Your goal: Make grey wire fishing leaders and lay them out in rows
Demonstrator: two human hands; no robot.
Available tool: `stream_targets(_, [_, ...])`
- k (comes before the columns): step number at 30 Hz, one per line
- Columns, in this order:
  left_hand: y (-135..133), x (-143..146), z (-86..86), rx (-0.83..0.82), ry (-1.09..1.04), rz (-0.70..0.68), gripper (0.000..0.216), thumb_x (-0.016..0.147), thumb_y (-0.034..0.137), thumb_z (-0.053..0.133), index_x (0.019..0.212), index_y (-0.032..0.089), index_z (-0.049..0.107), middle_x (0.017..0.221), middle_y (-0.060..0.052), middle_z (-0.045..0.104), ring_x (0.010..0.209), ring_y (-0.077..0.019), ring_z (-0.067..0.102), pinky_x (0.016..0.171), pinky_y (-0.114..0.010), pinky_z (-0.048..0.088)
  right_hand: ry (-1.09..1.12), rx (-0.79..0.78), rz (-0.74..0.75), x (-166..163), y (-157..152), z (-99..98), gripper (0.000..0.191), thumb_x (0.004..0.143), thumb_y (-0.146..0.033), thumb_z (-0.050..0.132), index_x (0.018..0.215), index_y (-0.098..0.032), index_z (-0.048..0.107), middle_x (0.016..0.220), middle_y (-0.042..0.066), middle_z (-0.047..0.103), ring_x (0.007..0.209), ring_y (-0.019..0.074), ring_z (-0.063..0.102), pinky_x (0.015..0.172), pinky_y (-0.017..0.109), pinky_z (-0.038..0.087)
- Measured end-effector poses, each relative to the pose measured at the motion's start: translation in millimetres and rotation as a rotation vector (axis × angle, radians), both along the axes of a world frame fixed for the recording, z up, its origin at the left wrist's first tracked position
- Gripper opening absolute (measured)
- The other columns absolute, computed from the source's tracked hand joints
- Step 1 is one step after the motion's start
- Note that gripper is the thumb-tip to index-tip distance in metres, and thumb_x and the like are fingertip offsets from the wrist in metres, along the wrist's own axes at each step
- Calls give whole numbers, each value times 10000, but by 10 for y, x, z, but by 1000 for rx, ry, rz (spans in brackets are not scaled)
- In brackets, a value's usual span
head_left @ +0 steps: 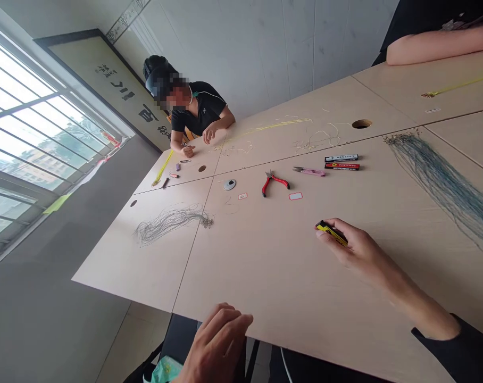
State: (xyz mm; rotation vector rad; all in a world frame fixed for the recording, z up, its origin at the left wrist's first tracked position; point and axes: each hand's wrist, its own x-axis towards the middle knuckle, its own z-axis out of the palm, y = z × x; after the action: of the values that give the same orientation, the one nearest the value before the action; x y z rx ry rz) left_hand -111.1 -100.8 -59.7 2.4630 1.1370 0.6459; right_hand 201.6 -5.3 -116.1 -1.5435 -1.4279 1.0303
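Observation:
My right hand rests on the light wooden table, fingers closed round a small yellow-and-black flat box. My left hand hovers at the table's near edge, fingers curled loosely, and I see nothing in it. Red-handled pliers and pink snips lie further out in the middle. Beyond the snips lie two more flat boxes, one black and white, one red.
A bundle of blue-grey cords lies at the right, a grey bundle at the left. A seated person works at the far end. Another person's arm rests at the top right. Cable holes dot the table.

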Motion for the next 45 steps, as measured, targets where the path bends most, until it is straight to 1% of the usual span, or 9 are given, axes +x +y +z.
stream_targets(2, [279, 296, 94, 60, -183, 92, 351, 833, -16, 583, 1111, 194, 628, 886, -42, 652, 838, -135, 611, 725, -241, 522, 137, -1, -5, 9, 69, 122, 309, 831, -494, 583, 895, -193, 614, 702, -2, 522, 582, 115, 434, 502, 218, 351])
stream_targets(5, [890, 903, 66, -69, -499, 253, 215, 843, 97, 631, 1017, 215, 675, 863, -23, 660, 826, -130, 628, 768, -256, 513, 374, -30, -23, 15, 244, 259, 306, 810, -466, 628, 929, -185, 632, 679, -26, 443, 542, 87, 345, 468, 210, 298])
stream_targets(9, [1630, 1699, -302, -429, -896, 240, 202, 803, 234, 670, 993, 168, 676, 821, -32, 663, 755, -128, 620, 740, -268, 502, 510, -9, -112, 104, 462, 183, 379, 786, -482, 659, 989, -162, 654, 612, -62, 307, 499, 73, 251, 430, 207, 218])
stream_targets(12, [1870, 1981, -606, -489, -949, 215, 220, 781, 244, 675, 985, 161, 675, 785, -17, 644, 716, -119, 592, 733, -266, 476, 387, 30, -224, 221, 513, 53, 435, 795, -517, 640, 1018, -146, 677, 619, -45, 348, 514, 83, 280, 430, 210, 239])
stream_targets(17, [1872, 1926, -789, -448, -943, 181, 262, 800, 233, 659, 1056, 176, 659, 805, -15, 647, 752, -127, 591, 752, -270, 459, 228, 21, -182, 257, 495, -8, 444, 818, -534, 616, 1026, -149, 692, 632, -19, 416, 533, 97, 312, 454, 221, 266])
stream_targets(27, [1836, 1965, -806, -328, -828, 133, 301, 798, 176, 627, 1097, 184, 644, 782, -5, 658, 726, -119, 590, 745, -275, 461, 156, 52, -144, 199, 494, -35, 372, 842, -523, 614, 876, -154, 641, 657, -28, 435, 553, 94, 303, 484, 227, 274])
stream_targets(34, [1827, 1957, -789, -377, -798, 150, 306, 800, 199, 618, 1105, 175, 636, 764, -5, 656, 703, -119, 575, 738, -277, 466, 86, 107, -120, 218, 486, -21, 335, 860, -492, 591, 817, -160, 602, 696, -8, 501, 642, 126, 415, 593, 241, 351])
stream_targets(40, [1818, 1955, -770, -430, -787, 160, 292, 797, 216, 615, 1082, 164, 653, 753, -13, 656, 693, -125, 572, 709, -268, 467, 43, 79, -136, 224, 491, -30, 378, 851, -500, 589, 687, -182, 466, 626, -37, 367, 592, 109, 323, 538, 239, 281])
stream_targets(45, [1804, 1951, -726, -472, -776, 138, 301, 776, 189, 627, 1075, 161, 651, 756, -10, 655, 704, -126, 578, 702, -259, 467, 44, 69, -129, 238, 487, -9, 335, 848, -479, 587, 733, -172, 518, 638, -35, 392, 597, 111, 340, 542, 239, 293])
